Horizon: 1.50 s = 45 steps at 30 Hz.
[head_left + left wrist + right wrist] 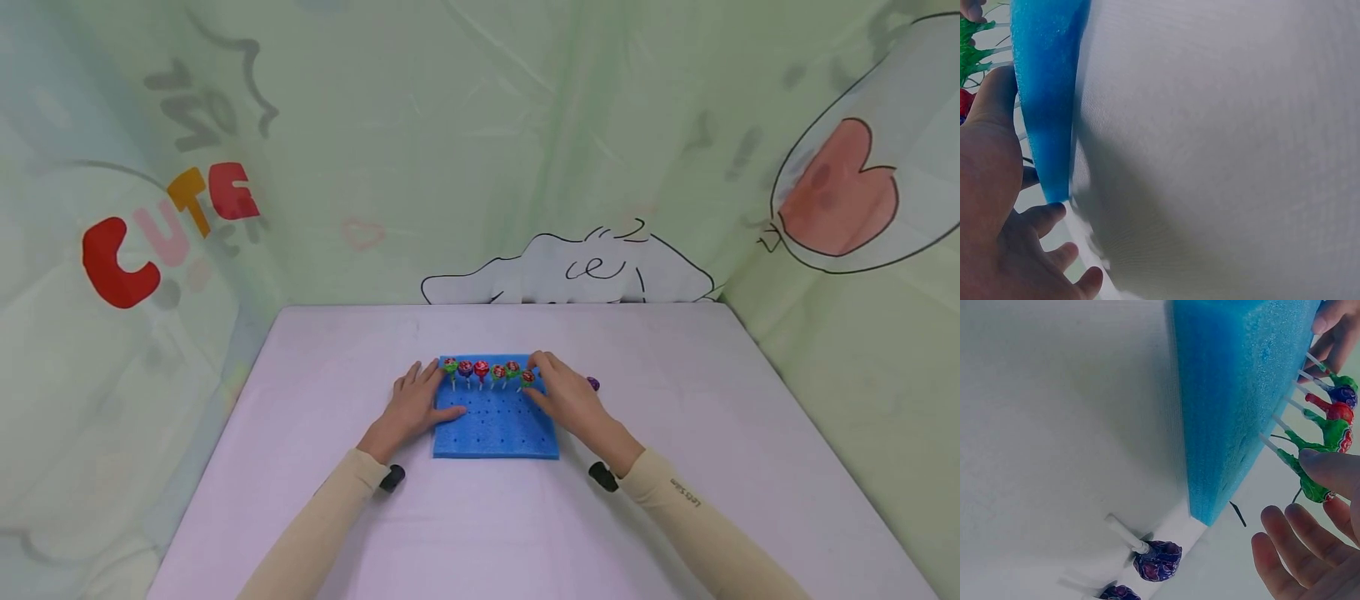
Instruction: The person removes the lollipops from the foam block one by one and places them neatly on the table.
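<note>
A blue foam board (495,429) with rows of small holes lies on the table. Several wrapped lollipops stand along its far row on white sticks, among them a purple lollipop (466,368) and a red lollipop (482,368). My left hand (412,404) rests at the board's left edge, fingers spread and thumb over the top. With thumb and index finger, my right hand (572,402) pinches the green lollipop (1315,487) at the row's right end, whose stick meets the foam. The other right fingers are loosely bent.
Right of the board, a purple lollipop (1157,560) lies on the table, and another purple wrapper (1119,592) shows partly at the frame's bottom. A black device (603,476) sits at the right wrist and another black device (392,477) at the left. Printed curtains (375,150) enclose the table.
</note>
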Motion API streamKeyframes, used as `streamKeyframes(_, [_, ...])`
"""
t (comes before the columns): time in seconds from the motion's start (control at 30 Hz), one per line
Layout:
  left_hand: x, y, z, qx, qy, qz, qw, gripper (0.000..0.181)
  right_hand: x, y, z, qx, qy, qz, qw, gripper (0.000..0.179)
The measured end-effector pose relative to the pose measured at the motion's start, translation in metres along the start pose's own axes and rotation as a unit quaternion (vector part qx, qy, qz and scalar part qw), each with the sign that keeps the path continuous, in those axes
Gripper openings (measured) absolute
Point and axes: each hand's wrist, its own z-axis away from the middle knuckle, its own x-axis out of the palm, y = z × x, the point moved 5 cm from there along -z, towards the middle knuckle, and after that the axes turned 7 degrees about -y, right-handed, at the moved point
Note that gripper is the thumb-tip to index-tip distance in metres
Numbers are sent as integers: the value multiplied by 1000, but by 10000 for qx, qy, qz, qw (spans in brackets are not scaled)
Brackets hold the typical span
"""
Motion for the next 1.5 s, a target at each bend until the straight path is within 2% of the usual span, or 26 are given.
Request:
streamKeyframes(0.33, [0,1,-1,-33,-25,23,10000,87,-3,-3,1,-226,203,242,9992,38])
streamKeyframes(0.57, [-1,1,0,24,7,-58,10000,88,-9,-9,1,-372,356,210,9985,35])
streamKeyframes(0.97, [-2,2,2,45,-4,27,10000,88,-17,-8,-1,-172,264,137,9994,34])
streamKeyframes(1.5, [-3,3,3,53,25,26,10000,88,-24,-10,-1,-124,106,-110,9998,32])
